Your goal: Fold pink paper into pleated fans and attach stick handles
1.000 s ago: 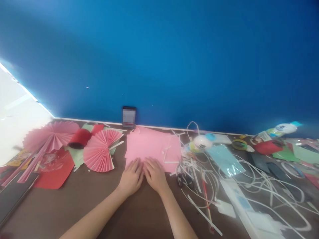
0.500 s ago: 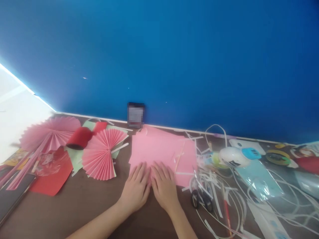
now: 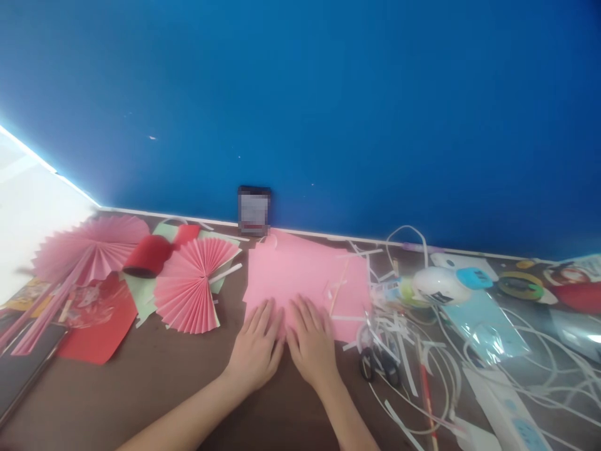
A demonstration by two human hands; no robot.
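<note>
Pink paper sheets [image 3: 300, 269] lie flat on the brown table in front of me, with thin white strips on their right part. My left hand [image 3: 257, 341] rests palm down at their near edge, fingers stretched forward. Beside it, my right hand [image 3: 310, 338] lies flat on the same edge, the two thumbs close together. Neither hand grips anything. To the left is a pleated pink paper fan [image 3: 192, 288], spread into most of a circle. Black-handled scissors [image 3: 378, 366] lie right of my right hand among white paper strips.
A second pink fan [image 3: 91, 244], a red roll [image 3: 148, 255] and red paper [image 3: 103, 332] lie left. A dark framed object [image 3: 254, 211] leans on the blue wall. Rightward are a white-and-blue glue gun or bottle-like item [image 3: 444, 287], tape [image 3: 519, 285], cables and a power strip [image 3: 509, 407].
The whole scene sits slightly higher in view, as the camera has tilted a little. Both hands stay flat at the near edge of the pink paper, with hardly any movement.
</note>
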